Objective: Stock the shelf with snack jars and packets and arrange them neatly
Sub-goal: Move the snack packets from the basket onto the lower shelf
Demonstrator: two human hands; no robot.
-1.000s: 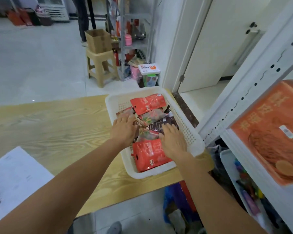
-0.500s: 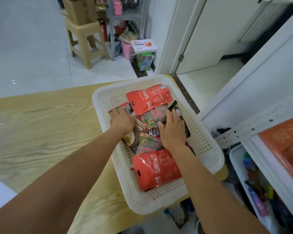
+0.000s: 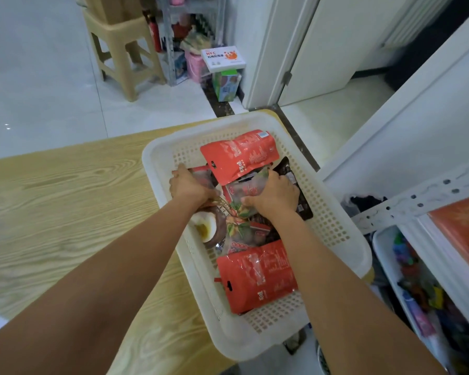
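Note:
A white perforated basket (image 3: 336, 239) sits on the right end of a wooden table (image 3: 65, 212), filled with snack packets. One red packet (image 3: 238, 155) lies at its far end and another red packet (image 3: 255, 277) at the near end. Between them lies a pile of clear and dark packets (image 3: 244, 212). My left hand (image 3: 190, 185) grips the left side of that pile, fingers curled over a dark packet. My right hand (image 3: 274, 193) grips its right side, fingers curled round a clear packet with green leaves.
A white metal shelf (image 3: 417, 201) stands at the right, with an orange packet (image 3: 466, 234) on it and a bin of colourful items (image 3: 417, 288) below. A beige stool (image 3: 119, 50), a rack and boxes (image 3: 222, 58) stand on the floor beyond the table.
The view has tilted down and closer to the basket. Both hands have slid further into the pile and curled round the middle packets.

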